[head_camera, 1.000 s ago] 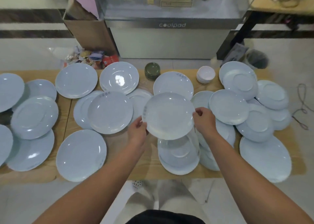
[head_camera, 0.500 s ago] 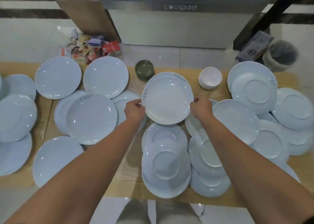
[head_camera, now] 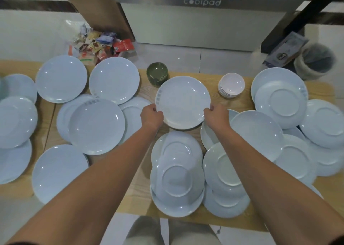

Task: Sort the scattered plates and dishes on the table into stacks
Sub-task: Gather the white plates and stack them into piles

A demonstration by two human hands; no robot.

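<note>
A person's left hand (head_camera: 151, 114) and right hand (head_camera: 216, 115) grip opposite rims of a white plate (head_camera: 183, 102), fingers curled around its edges. The plate sits face-up between them over the wooden table (head_camera: 138, 185). Just beyond the fingertips stand green bowls (head_camera: 157, 73) and small white bowls (head_camera: 231, 84).

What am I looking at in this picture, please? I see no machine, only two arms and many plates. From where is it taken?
There is no machine. A person wears a camera on the head, looking down, so the arms are their own. The left hand and right hand pinch one white plate by opposite edges. On the wooden table lie many pale blue plates, some face up, some upside down, plus green bowls and a stack of small white bowls.
</note>
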